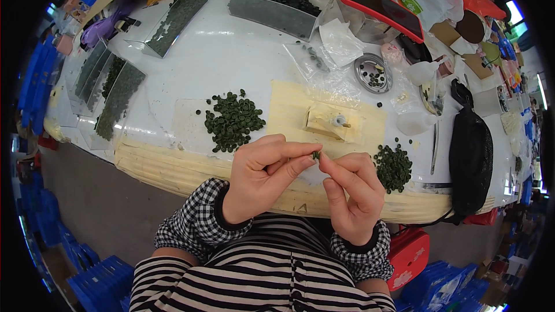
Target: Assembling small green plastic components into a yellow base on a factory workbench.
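Between the thumb and forefinger of my left hand (254,176) is a small dark green disc-like piece (315,155). The fingertips of my right hand (355,190) meet it from the other side, with the fingers curled and the thumb lower down. Whether the right fingers grip a piece of their own is hidden. Just beyond my hands stands a yellowish block with a small metal fitting (332,121), on a cream-coloured sheet (283,95). A heap of similar green pieces (231,121) lies beyond my left hand, and a smaller heap (393,167) lies right of my right hand.
Clear bins of green pieces (274,8) stand at the back and left. A red-cased phone (381,8), a round metal dish (373,73), tweezers (435,147) and a black mesh pouch (471,156) are on the right. Padded yellowish trim (173,167) runs along the table's front edge.
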